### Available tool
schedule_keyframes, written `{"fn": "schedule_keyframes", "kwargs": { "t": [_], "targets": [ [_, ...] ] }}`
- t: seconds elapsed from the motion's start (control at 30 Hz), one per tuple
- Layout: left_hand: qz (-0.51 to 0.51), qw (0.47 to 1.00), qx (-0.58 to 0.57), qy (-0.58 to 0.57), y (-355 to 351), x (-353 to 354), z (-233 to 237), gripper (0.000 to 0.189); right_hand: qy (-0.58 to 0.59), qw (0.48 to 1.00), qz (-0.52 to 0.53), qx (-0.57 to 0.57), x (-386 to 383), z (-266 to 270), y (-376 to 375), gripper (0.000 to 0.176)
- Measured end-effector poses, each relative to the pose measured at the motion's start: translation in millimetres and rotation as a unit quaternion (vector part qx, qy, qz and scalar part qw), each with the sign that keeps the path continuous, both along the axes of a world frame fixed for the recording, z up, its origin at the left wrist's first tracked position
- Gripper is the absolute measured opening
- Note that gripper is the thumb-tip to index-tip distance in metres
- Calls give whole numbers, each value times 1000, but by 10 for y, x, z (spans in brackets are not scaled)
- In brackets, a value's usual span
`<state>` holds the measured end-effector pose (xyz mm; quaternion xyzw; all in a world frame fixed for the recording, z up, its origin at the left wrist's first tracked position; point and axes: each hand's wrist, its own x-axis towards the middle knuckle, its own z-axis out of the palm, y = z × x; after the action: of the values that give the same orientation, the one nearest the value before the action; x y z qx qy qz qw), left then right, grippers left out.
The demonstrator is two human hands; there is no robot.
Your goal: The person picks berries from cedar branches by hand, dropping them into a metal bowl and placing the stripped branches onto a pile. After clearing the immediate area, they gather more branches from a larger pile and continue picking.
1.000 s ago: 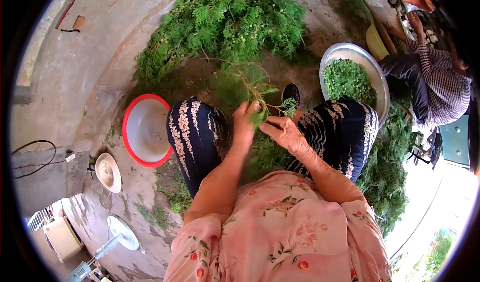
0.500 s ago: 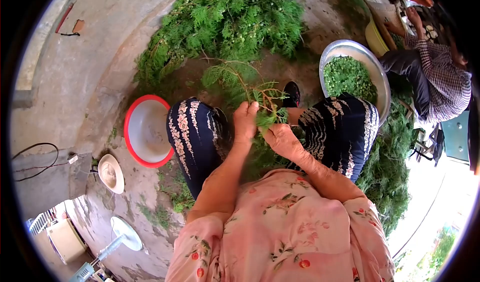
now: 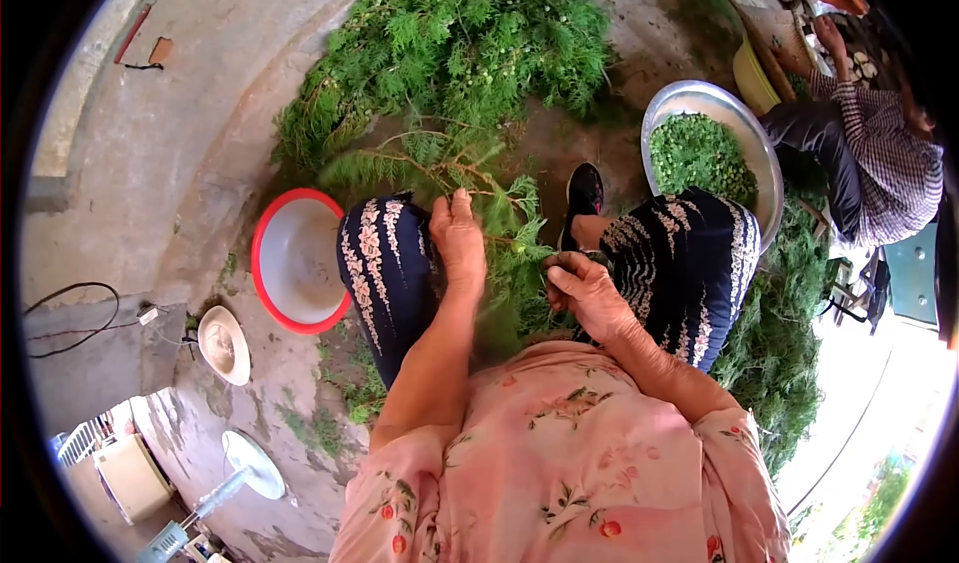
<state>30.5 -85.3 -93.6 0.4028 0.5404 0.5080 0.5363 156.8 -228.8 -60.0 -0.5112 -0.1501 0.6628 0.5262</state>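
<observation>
My left hand [image 3: 460,241] is closed around the stem of a leafy evergreen branch [image 3: 450,166], raised between my knees. The branch has feathery green sprays and brownish twigs, slightly blurred. Just right of its hanging foliage is my right hand [image 3: 591,295], thumb and fingers pinched together; whatever is in them, if anything, is too small to make out. Beyond my right knee, a wide metal basin [image 3: 764,153] holds many small green cones or berries [image 3: 699,153]. A heap of similar cut branches [image 3: 470,48] lies on the ground in front of me.
Left of my knee stands a white basin with a red rim [image 3: 300,263]. A straw hat [image 3: 223,345] and a fan [image 3: 255,466] are farther left. At right, a person in a checked shirt [image 3: 889,153] sits near a yellow basin [image 3: 752,78]. More branches [image 3: 774,353] lie beside my right leg.
My left hand has moved left with the branch, which swings leftward. My right hand has drawn away from it, down and to the right, fingers still pinched.
</observation>
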Motion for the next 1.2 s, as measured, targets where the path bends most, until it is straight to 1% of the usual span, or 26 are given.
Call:
{"fn": "schedule_keyframes", "kwargs": {
  "t": [0.03,0.1,0.13,0.17,0.2,0.27,0.3,0.33,0.4,0.43,0.53,0.57,0.6,0.67,0.73,0.77,0.8,0.87,0.93,0.97,1.0,1.07,1.1,1.13,1.17,1.2],
  "targets": [
    [-2,1000,-8,13,-19,7,55,32,-18,1000,-2,-5,-28,31,15,22],
    [0,1000,3,2,-58,65,195,32,-68,995,-67,10,-3,112,47,24],
    [3,1000,10,18,-48,65,178,33,-93,991,-99,18,26,153,80,25],
    [4,999,16,36,-40,63,132,33,-101,989,-102,32,72,184,108,35],
    [3,998,21,53,-42,66,82,34,-205,974,-66,74,81,195,141,39],
    [-11,998,17,67,-67,96,81,34,-405,902,6,151,61,227,192,46],
    [-21,998,8,64,-87,99,94,34,-417,899,46,122,3,277,209,53],
    [-30,998,0,61,-92,97,111,34,-446,884,65,121,-46,305,243,55],
    [-41,998,9,41,-107,91,37,34,-532,818,46,213,-149,163,302,49],
    [-46,998,13,31,-121,97,62,33,-528,822,32,211,-200,102,329,36],
    [-60,996,46,54,-162,106,207,33,-481,857,19,186,-199,150,241,24],
    [-52,993,54,90,-186,134,240,32,-451,871,10,194,-213,238,202,21],
    [-45,993,30,102,-187,146,146,30,-447,875,-6,187,-212,261,169,21],
    [-50,995,-22,88,-184,156,93,28,-440,881,-40,172,-173,313,112,20],
    [24,994,6,109,-24,-2,-15,26,-404,894,-82,177,-10,399,39,20],
    [-4,994,31,104,47,-57,21,25,-402,895,-96,166,103,454,36,19],
    [-18,999,7,28,17,-10,58,25,-400,897,-110,155,226,539,52,17],
    [-34,999,-4,-30,-19,60,310,26,-256,955,-150,30,537,771,93,17],
    [-68,996,2,-57,-11,-25,228,21,-346,911,-219,43,954,848,167,18],
    [-84,994,4,-71,-13,-50,160,23,-448,868,-216,9,1189,915,190,22],
    [-79,996,-19,-42,-13,-49,94,24,-543,813,-210,-24,1446,954,201,26],
    [-66,996,-61,14,35,-45,-29,25,-720,669,-180,39,2097,617,134,38],
    [-68,997,-30,-18,28,-50,-76,26,-774,612,-163,-19,2330,507,59,43],
    [-73,996,-38,-25,-10,-36,31,26,-819,551,-143,-78,2496,440,2,47],
    [-78,995,-47,-31,-50,-1,224,26,-783,597,-157,-77,2474,512,-9,50],
    [-84,994,-58,-37,-81,17,323,27,-757,623,-185,-69,2411,544,-12,43]
  ]
}}
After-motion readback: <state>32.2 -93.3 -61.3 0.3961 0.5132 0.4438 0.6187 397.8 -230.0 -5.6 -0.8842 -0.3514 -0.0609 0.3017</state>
